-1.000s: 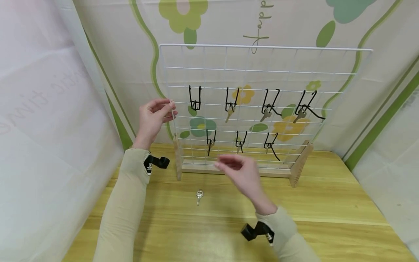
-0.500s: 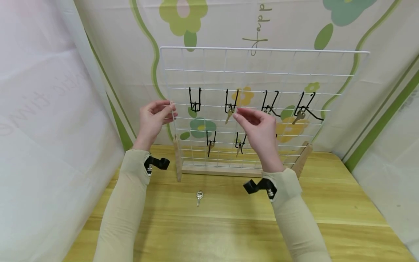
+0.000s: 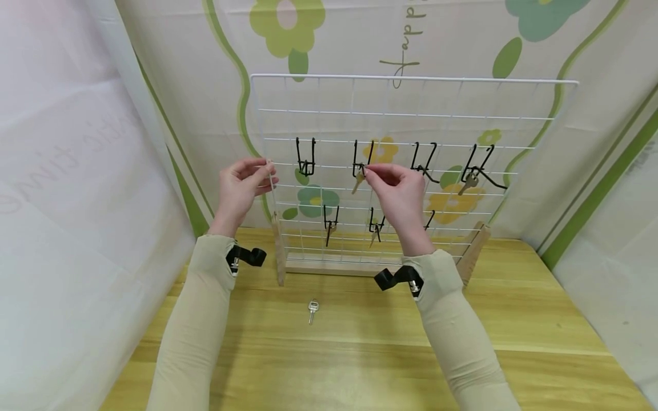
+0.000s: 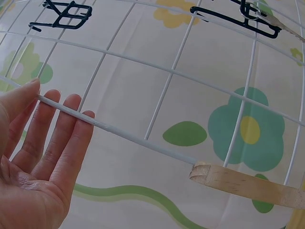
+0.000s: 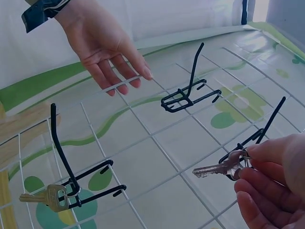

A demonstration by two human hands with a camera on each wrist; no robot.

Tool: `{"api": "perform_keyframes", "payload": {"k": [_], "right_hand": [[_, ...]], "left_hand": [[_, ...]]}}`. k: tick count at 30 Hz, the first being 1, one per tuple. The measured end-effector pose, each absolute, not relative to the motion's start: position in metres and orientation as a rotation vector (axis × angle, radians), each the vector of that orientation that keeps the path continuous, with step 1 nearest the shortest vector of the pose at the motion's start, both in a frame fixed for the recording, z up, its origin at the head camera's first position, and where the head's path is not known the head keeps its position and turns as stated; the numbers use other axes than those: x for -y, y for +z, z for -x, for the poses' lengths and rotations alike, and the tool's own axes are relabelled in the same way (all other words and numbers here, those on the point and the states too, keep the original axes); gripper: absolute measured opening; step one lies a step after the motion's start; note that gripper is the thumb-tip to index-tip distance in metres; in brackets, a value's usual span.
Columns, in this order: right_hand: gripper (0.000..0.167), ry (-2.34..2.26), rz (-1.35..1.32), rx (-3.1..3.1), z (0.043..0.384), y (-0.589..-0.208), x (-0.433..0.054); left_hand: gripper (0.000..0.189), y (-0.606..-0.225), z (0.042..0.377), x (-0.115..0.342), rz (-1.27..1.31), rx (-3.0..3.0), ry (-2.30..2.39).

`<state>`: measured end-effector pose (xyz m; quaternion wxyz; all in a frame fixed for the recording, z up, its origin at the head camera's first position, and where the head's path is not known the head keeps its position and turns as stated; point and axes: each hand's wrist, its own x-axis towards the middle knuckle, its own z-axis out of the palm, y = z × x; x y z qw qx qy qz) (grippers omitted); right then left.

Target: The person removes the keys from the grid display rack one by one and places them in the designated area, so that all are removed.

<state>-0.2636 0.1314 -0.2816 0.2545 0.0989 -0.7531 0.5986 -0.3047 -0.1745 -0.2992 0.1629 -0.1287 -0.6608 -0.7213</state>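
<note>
- Rising from lower down, right hand [image 3: 400, 197] now pinches a key [image 5: 218, 169] at a hook [image 5: 271, 119]: contact is made.
- Left hand [image 3: 239, 185] still lightly grips the rack [image 4: 128, 135].

A wood-grained worktop [image 3: 329, 371] stretches before a pale backdrop [image 3: 452, 40] printed with green, teal and orange flowers [image 3: 288, 40], and a faintly lettered white sheet [image 3: 67, 228] hangs at left.

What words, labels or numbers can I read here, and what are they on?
"app", sideways, after a stylised first letter: back cloth.
"tim", faint, seemingly reversed, nearby letters unclear: left cloth.
Any marks on the loose key and right wrist device: too small to read.
</note>
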Motion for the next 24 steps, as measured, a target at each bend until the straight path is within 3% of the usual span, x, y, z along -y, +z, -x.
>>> {"api": "perform_keyframes", "payload": {"k": [24], "right_hand": [[0.021, 1.618, -0.405, 1.947, 0.252, -0.282, -0.137]], "left_hand": [[0.025, -0.301, 0.307, 0.175, 0.375, 1.874, -2.063]]}}
